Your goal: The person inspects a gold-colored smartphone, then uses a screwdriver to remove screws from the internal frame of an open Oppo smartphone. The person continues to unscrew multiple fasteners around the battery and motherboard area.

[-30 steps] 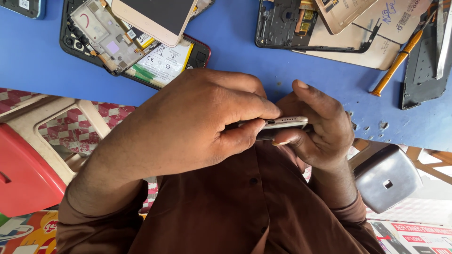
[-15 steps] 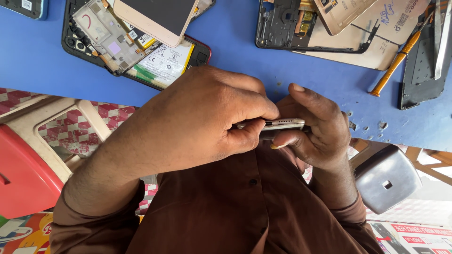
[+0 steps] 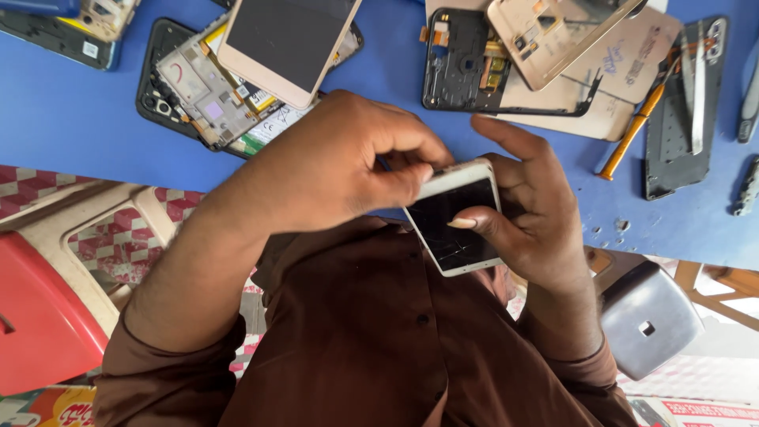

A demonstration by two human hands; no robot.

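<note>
Left hand [image 3: 340, 170] closed, thumb and fingertips pinched on the top corner of a white-framed phone [image 3: 458, 217]. Right hand [image 3: 534, 217] cradles the phone from below and behind, fingers wrapped round the far edge, thumb laid across the dark screen. Both hands are gripping the same phone. It is held in the air just in front of the brown shirt [image 3: 356, 332], at the near edge of the blue surface [image 3: 79, 126], not resting on it. The screen faces up and is tilted, with cracks visible in the lower glass.

Step in hand, as a judgement: working at the top edge or corner of the phone, probably feeling for or opening the seam there. I cannot tell whether anything has lifted. The next move calls for a firm hold from the right hand and a careful pull at the corner, since the glass is already cracked.

Further out on the surface:
- Up left, an opened phone with its board exposed [image 3: 198, 103], and a pale gold phone [image 3: 285, 39] lying across it.
- Up centre, a black frame [image 3: 466, 63] partly under a gold shell [image 3: 553, 32].
- To the right, an orange-handled tool [image 3: 632, 130] and a black back cover [image 3: 672, 150] with tweezers [image 3: 700, 87] on it.
- Small loose bits [image 3: 617, 229] near the right hand.

Off the surface there is a red seat [image 3: 39, 316] lower left and a grey metal piece [image 3: 648, 320] lower right.
</note>
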